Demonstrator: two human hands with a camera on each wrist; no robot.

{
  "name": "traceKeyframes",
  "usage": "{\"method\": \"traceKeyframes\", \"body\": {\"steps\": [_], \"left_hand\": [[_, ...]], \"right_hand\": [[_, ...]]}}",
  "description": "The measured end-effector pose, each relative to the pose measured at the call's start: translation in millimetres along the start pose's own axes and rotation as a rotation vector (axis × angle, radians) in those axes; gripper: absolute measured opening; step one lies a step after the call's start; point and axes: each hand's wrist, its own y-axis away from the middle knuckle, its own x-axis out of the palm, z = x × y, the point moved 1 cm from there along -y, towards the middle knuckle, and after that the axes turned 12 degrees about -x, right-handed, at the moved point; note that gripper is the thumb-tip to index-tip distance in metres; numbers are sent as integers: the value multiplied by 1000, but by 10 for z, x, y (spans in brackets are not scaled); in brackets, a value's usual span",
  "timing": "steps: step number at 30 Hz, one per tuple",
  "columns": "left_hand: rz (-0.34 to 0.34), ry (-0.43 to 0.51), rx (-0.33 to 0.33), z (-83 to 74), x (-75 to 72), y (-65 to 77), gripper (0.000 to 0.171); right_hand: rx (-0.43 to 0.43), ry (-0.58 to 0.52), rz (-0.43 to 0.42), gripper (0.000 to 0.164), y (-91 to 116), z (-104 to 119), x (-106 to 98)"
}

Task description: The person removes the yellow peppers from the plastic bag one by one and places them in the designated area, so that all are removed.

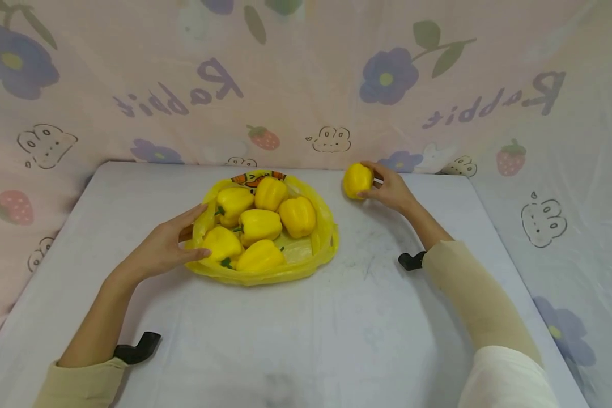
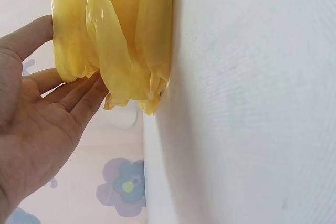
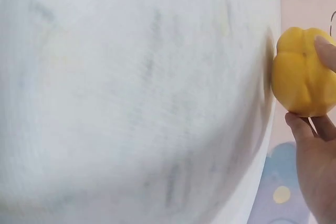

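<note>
A yellow plastic bag (image 1: 302, 273), its mouth spread wide, sits on the white table and holds several yellow bell peppers (image 1: 260, 225) with green stems. At its left side, my left hand (image 1: 165, 246) holds the bag by the rim, thumb toward the front and fingers farther back. In the left wrist view, the fingers pass behind the crinkled bag wall (image 2: 118, 35). Right of the bag, near the table's back edge, my right hand (image 1: 391, 190) grips another yellow bell pepper (image 1: 357, 181) between thumb and fingers. Whether that pepper touches the table cannot be told.
The white table (image 1: 306, 340) ends at a printed curtain (image 1: 296, 85) with flowers, rabbits and strawberries behind it. Black pieces stick out at the left wrist (image 1: 139, 348) and right wrist (image 1: 411, 261). Faint dark smudges mark the tabletop right of the bag.
</note>
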Motion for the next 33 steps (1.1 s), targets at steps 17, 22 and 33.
{"method": "traceKeyframes", "body": {"steps": [17,22,33], "left_hand": [[20,11,4,12,12,8,92],[27,34,12,32,48,2,91],[6,13,18,31,15,6,90]], "right_hand": [[-6,-22,22,89,-15,-156,52],[-11,-7,11,89,23,-149,55],[-145,75,-64,74,11,69,36]]}}
